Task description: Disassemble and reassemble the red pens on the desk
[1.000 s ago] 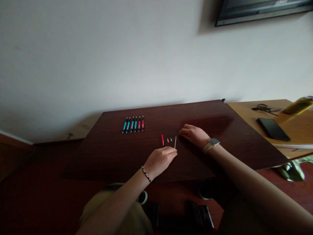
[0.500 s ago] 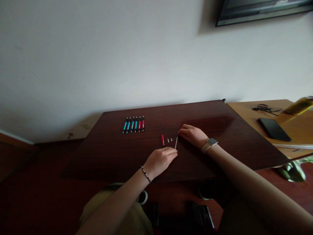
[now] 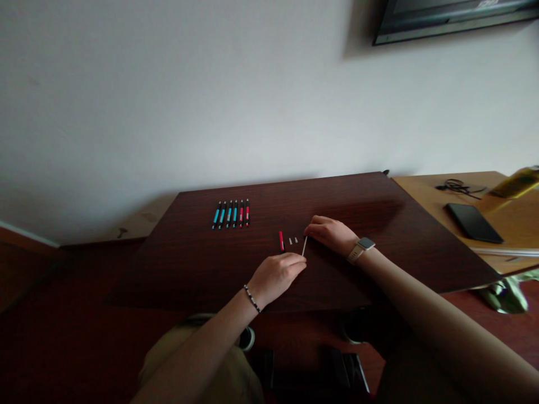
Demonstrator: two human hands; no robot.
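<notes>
A thin white stick (image 3: 304, 246) slants between my two hands over the dark wooden table (image 3: 337, 196). My left hand (image 3: 279, 276) pinches its near end, and the fingers of my right hand (image 3: 329, 232) are closed at its far end. Just left of the stick lie two small white pieces (image 3: 290, 241). Beside them is a red pen part (image 3: 281, 240) with a dark lower end. Farther left, several pens stand side by side in a row, blue ones (image 3: 228, 215) on the left and red ones (image 3: 247, 213) on the right.
A lighter wooden table (image 3: 415, 188) adjoins at the right, bearing a black phone (image 3: 472, 223), a black cable (image 3: 457, 187) and a yellow object (image 3: 516, 183). A screen (image 3: 455, 19) hangs on the wall. My legs are below the near table edge.
My right hand has shifted very slightly left at the stick's far end. Otherwise only the view has moved a little.
</notes>
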